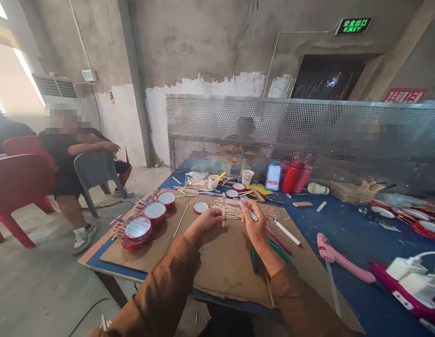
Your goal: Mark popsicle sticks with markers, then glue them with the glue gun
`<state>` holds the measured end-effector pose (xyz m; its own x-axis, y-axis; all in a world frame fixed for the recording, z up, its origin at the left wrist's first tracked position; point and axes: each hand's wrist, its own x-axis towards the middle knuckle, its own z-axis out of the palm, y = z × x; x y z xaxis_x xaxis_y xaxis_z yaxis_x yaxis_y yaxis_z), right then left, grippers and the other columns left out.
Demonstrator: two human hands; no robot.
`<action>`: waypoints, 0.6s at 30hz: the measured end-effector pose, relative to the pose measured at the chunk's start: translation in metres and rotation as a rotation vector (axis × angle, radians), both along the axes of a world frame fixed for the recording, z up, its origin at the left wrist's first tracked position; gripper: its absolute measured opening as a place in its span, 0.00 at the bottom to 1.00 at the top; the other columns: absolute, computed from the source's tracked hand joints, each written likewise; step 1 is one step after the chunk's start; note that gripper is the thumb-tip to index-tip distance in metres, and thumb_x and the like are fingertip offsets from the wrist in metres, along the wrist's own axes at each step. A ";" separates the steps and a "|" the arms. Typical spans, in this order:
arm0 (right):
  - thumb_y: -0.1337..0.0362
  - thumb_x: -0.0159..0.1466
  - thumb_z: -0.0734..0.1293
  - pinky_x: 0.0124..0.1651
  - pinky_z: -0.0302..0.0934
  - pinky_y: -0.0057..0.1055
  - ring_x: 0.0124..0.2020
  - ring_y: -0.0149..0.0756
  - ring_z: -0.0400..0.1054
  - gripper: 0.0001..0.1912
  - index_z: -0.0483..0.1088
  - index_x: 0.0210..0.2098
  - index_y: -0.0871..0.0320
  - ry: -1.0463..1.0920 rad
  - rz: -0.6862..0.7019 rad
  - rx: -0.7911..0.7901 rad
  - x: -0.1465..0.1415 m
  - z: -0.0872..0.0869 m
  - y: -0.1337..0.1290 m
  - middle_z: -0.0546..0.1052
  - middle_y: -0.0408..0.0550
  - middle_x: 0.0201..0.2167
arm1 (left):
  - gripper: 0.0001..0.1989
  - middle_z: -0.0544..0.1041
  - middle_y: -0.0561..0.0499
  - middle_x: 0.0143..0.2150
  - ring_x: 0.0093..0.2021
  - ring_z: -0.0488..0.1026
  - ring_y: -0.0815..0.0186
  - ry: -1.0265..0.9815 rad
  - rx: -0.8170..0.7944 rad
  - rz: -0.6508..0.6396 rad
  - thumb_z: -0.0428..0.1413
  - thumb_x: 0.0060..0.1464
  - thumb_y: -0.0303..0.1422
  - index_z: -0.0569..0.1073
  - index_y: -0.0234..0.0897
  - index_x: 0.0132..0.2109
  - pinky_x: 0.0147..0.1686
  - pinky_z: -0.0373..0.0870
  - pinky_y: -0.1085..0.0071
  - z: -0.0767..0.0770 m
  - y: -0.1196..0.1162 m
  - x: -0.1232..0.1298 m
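At lower centre of the frame, the right hand [255, 229] has its fingers closed around a white pen [252, 215], the pen's tip near an upright-lying craft stick [223, 210] on the cardboard sheet [224, 267]. Just left of that stick, the left hand [203, 222] rests with fingers curled; any grip on the stick cannot be confirmed. Toward the left of the sheet, on the blue bench [344, 234], stand red-rimmed discs [137, 229] fitted with stick frames.
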<state>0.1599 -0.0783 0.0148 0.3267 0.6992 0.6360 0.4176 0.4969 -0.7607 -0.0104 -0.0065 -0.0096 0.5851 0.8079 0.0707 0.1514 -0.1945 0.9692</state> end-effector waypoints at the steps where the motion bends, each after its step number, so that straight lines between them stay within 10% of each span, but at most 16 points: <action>1: 0.51 0.66 0.64 0.24 0.61 0.28 0.18 0.32 0.64 0.15 0.70 0.41 0.56 0.050 0.025 -0.016 -0.004 0.000 -0.001 0.68 0.37 0.19 | 0.16 0.70 0.54 0.23 0.26 0.64 0.73 -0.001 0.020 0.001 0.63 0.46 0.42 0.71 0.34 0.26 0.29 0.59 0.74 -0.001 0.001 0.000; 8: 0.53 0.64 0.64 0.37 0.68 0.35 0.31 0.38 0.73 0.14 0.72 0.41 0.56 -0.085 -0.013 0.026 -0.008 -0.015 -0.003 0.79 0.49 0.35 | 0.10 0.70 0.54 0.25 0.29 0.64 0.71 0.017 0.087 -0.025 0.64 0.44 0.32 0.71 0.33 0.26 0.33 0.60 0.72 -0.004 0.005 0.002; 18: 0.47 0.66 0.61 0.28 0.63 0.30 0.21 0.33 0.68 0.20 0.73 0.34 0.56 -0.124 -0.011 -0.094 -0.007 -0.014 -0.011 0.72 0.41 0.21 | 0.07 0.71 0.52 0.22 0.26 0.64 0.71 -0.114 -0.069 -0.107 0.62 0.39 0.31 0.71 0.33 0.23 0.30 0.61 0.74 -0.008 0.003 0.006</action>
<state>0.1527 -0.0894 0.0010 0.2580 0.7545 0.6034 0.5161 0.4204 -0.7463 -0.0048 -0.0038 -0.0180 0.6595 0.7465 0.0881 0.0221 -0.1364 0.9904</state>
